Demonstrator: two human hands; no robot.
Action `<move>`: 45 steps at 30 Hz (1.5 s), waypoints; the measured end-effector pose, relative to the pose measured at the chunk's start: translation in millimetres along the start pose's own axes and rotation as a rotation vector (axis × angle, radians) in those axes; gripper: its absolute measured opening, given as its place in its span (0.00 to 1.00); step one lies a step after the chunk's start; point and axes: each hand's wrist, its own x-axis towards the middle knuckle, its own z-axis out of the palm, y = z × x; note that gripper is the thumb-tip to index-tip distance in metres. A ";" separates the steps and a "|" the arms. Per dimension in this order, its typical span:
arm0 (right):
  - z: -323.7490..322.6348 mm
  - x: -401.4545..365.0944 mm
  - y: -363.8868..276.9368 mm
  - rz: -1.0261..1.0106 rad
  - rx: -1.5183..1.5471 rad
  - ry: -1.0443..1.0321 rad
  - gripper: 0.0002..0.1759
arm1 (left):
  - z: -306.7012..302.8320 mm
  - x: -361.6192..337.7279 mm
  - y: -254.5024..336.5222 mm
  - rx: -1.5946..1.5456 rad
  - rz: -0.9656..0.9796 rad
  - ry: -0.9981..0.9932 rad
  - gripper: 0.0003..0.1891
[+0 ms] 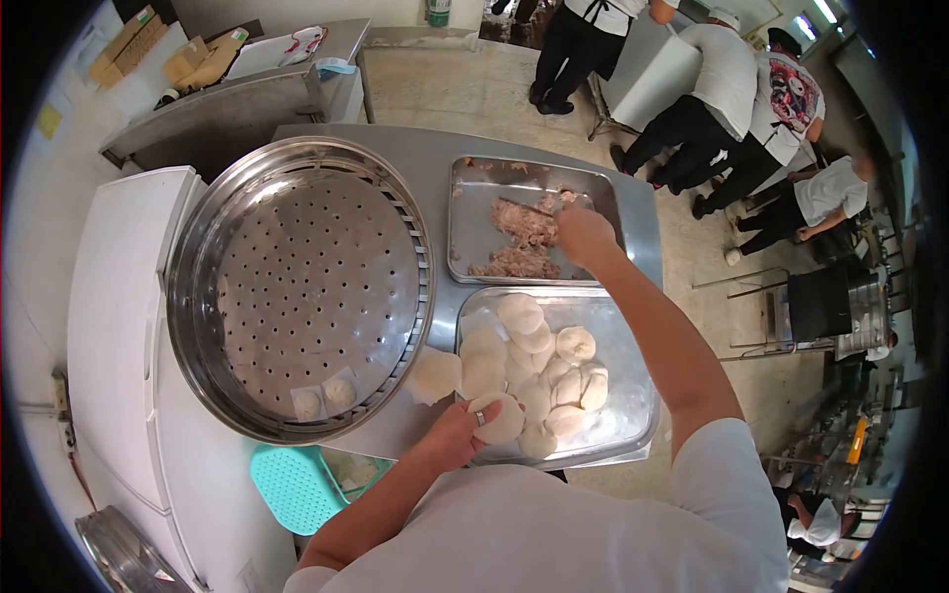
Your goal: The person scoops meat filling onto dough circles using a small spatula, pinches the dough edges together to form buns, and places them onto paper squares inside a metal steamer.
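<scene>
A person in a white short-sleeved shirt stands at a stainless-steel worktop (645, 212), seen from above their own head.

Nearest, the left hand (457, 432) holds a flat round of dough (504, 419). The fingers (478, 416), one wearing a ring, are curled around its edge. The round is held over the near left corner of a metal tray (635, 420), which carries a heap of similar pale dough rounds (542, 368). One more dough piece (435, 376) lies on the worktop just left of that tray.

Below the left forearm, a teal perforated plastic basket (292, 484) sits at the worktop's near edge.

To the left, a large round perforated steel steamer tray (297, 277) takes up much of the worktop. Two small shaped buns (339, 391) rest on paper squares at its near rim.

Further off, the right arm stretches out to a second metal tray (476, 180) holding minced filling (522, 242). The right hand (583, 235) rests over the filling with its fingers bent downward. A thin dark tool (524, 208) lies across the filling beside the hand, but whether the fingers grip it cannot be told.

A white cabinet (119, 296) stands at the far left. Beyond the worktop, several people (727, 94) in white tops and dark trousers stand and crouch on the floor.
</scene>
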 end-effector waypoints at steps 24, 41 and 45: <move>4.4 -44.2 3.9 -0.170 0.248 -0.130 0.09 | 3.4 -1.2 5.5 -0.037 0.045 0.019 0.24; 0.1 -27.7 -9.4 -0.282 0.309 -0.221 0.10 | 7.3 -7.5 5.5 -0.066 0.073 0.038 0.24; 5.8 -20.5 1.2 -0.315 0.527 -0.251 0.09 | 13.3 -9.6 15.0 -0.104 0.077 0.080 0.24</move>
